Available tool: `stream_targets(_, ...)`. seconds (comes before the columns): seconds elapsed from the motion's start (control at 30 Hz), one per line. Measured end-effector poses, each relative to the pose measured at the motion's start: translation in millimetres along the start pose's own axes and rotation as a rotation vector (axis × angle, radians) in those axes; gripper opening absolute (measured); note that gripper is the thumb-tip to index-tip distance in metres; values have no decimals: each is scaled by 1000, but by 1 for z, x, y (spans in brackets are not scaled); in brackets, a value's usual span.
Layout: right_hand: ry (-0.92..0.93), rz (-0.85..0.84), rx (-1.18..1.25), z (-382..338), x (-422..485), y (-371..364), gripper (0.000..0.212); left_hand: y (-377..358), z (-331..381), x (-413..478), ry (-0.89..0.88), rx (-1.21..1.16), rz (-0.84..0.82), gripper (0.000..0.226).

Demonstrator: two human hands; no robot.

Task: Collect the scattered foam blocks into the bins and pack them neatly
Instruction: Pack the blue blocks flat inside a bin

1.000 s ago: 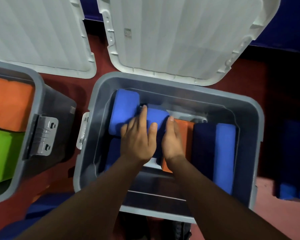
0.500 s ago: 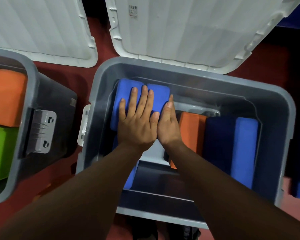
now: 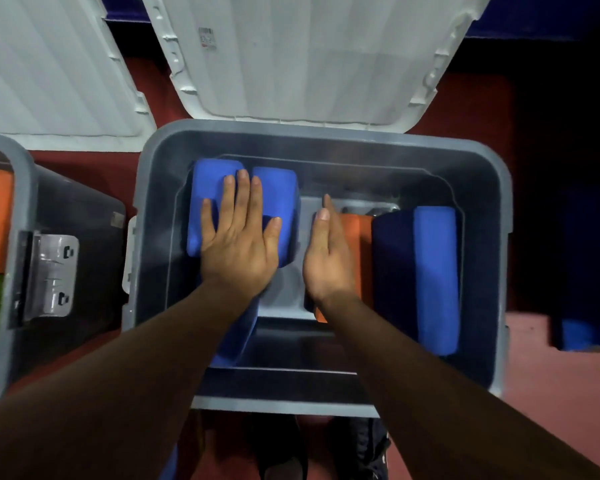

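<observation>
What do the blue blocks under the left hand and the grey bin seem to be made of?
The blue blocks look like soft foam, matte: rounded edges, no shine. The grey bin looks like hard moulded plastic, smooth and slightly glossy: its walls show faint reflections.

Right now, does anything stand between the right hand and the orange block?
Nothing visible does. The right hand stands edge-on directly beside the orange block, with bare floor of the bin on its other side.

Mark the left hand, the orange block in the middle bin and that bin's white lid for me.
left hand (image 3: 239, 247): head view, back of the hand.
orange block (image 3: 359, 251): head view, exposed top face.
white lid (image 3: 309, 57): head view, middle of its inner face.
</observation>
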State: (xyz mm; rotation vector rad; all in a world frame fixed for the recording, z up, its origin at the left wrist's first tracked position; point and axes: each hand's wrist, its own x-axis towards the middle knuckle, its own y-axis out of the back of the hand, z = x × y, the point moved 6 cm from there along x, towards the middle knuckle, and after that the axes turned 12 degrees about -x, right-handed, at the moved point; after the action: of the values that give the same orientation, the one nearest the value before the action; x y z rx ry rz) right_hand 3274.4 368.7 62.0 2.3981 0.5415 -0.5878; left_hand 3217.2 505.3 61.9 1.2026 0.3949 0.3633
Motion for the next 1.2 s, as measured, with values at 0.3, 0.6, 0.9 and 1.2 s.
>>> stream_targets(0.3, -40, 352, -310, 57, -54, 118, 68, -10, 129, -74, -62, -363, -139, 63)
stream_targets(0.6, -152, 188, -270, 109, -69, 150, 86, -69, 192, -119, 185, -928, -363, 76)
stream_targets(0.9, 52, 46, -49, 78, -94, 129, 59, -23, 159, -127, 257, -1061, -162, 75)
stream_targets(1.2, 121, 204, -60, -16, -143, 134, 71, 88, 146, -107, 205, -717, -49, 90)
